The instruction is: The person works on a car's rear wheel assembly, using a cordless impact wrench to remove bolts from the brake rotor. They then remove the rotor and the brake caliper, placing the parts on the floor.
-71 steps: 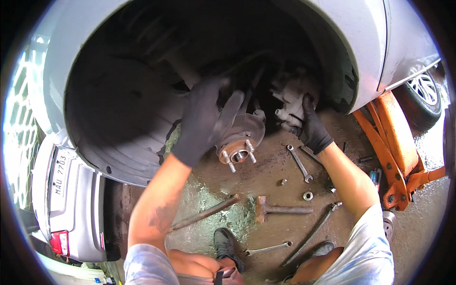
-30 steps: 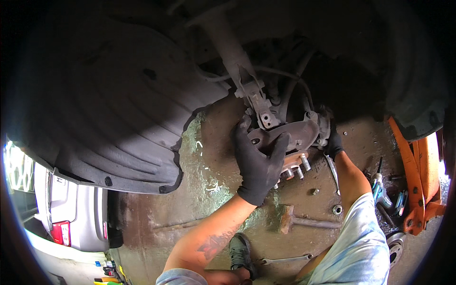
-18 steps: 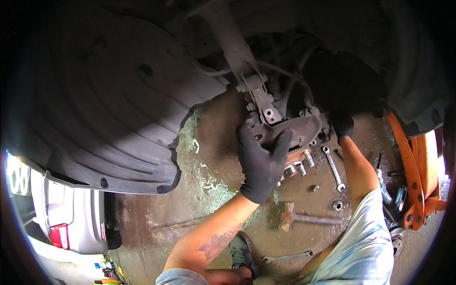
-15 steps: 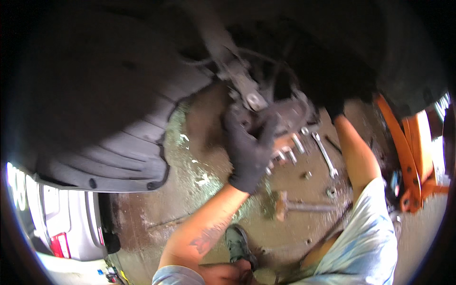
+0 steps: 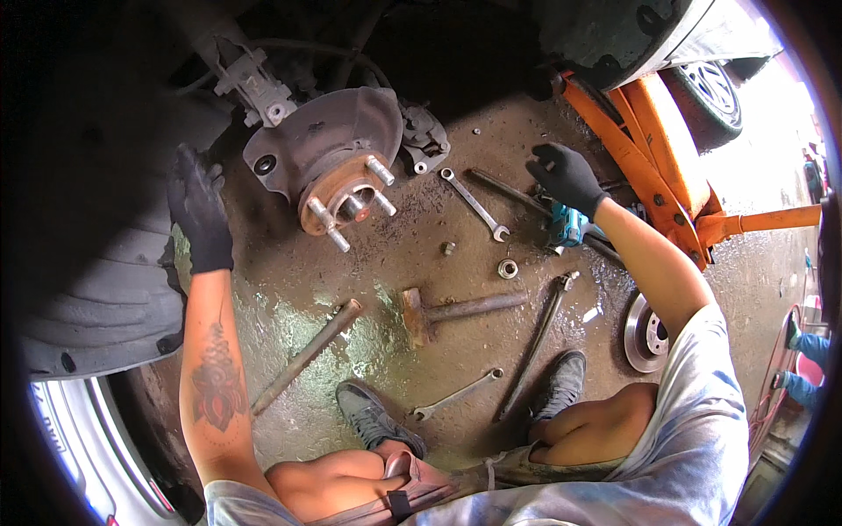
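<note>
In front of me a rusty wheel hub (image 5: 338, 197) with several studs stands out from its dust shield (image 5: 329, 131). A grey strut (image 5: 254, 88) runs up behind it, and a brake caliper (image 5: 425, 140) hangs at its right. My left hand (image 5: 200, 210), in a black glove, is raised left of the hub, fingers stretched out and apart from it. My right hand (image 5: 568, 180), also gloved, hovers over the floor at the right with fingers loosely bent and nothing visible in them. Below it lies a teal power tool (image 5: 570, 225), partly hidden by my forearm.
On the wet floor lie a hammer (image 5: 465, 307), a combination wrench (image 5: 474, 206), another wrench (image 5: 456, 394), a long-handled ratchet (image 5: 537, 342), a pipe (image 5: 307, 359) and a socket (image 5: 507, 269). A brake disc (image 5: 645, 333) and an orange jack (image 5: 667, 158) stand right; a wheel-arch liner (image 5: 96, 298) is left.
Both hands have come away from the hub assembly, the left to its left side, the right out over the floor. My view has shifted, and the hub now shows fully.
</note>
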Demonstrator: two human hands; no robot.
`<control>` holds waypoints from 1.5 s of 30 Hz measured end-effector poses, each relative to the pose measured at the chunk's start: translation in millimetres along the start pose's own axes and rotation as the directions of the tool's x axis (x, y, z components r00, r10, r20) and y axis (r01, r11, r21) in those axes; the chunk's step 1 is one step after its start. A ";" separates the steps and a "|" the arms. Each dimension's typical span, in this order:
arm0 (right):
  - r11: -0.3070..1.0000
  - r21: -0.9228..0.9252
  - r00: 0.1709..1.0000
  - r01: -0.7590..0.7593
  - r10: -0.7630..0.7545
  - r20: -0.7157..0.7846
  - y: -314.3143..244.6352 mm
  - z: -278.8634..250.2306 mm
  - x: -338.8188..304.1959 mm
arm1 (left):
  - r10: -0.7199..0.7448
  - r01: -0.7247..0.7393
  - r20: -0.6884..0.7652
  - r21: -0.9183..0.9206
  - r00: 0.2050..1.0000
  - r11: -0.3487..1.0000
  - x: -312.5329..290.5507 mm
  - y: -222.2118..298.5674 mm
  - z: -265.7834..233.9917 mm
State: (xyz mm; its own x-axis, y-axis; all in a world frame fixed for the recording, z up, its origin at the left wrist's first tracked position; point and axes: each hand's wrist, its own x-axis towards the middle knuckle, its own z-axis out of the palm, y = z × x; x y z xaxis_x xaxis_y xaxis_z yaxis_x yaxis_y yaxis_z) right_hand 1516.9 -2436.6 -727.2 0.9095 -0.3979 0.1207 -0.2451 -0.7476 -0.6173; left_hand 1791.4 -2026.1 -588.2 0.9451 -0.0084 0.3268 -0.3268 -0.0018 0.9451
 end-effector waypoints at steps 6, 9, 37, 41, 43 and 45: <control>0.975 -0.171 0.969 0.145 -0.105 0.221 -7.8 5.5 -26.8 | 0.102 -0.102 0.118 -0.010 0.988 0.995 9.4 -2.4 11.5; 0.956 -0.154 0.930 0.248 -0.191 0.313 -22.2 20.2 -26.3 | 0.221 -0.225 0.148 0.015 0.964 0.974 -0.1 9.5 25.8; 0.792 -0.408 0.880 -0.453 0.324 -0.348 70.9 -97.2 0.8 | 0.020 -0.051 0.115 0.277 0.993 0.960 26.3 -21.0 -49.7; 0.858 -0.392 0.937 -0.332 0.250 -0.245 81.8 -102.2 -37.5 | -0.074 0.057 0.098 0.163 0.992 0.985 50.1 -33.2 -46.4; 0.921 -0.317 0.970 -0.225 0.180 -0.164 58.0 -87.6 -75.3 | -0.093 0.071 0.128 0.172 0.987 0.982 48.2 -40.4 -34.8; 0.978 -0.128 0.982 -0.165 0.151 -0.114 25.8 -68.9 -121.2 | -0.056 0.016 0.156 0.248 0.986 0.969 21.9 -35.6 -7.1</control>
State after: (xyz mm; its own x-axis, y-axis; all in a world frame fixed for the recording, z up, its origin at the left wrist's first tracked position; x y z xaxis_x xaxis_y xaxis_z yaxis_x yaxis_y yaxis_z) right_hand 1377.3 -2444.3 -704.2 0.8179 -0.5639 0.1137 -0.4330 -0.7337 -0.5237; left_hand 1823.7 -2019.1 -614.6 0.9491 -0.1645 0.2686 -0.3035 -0.2502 0.9194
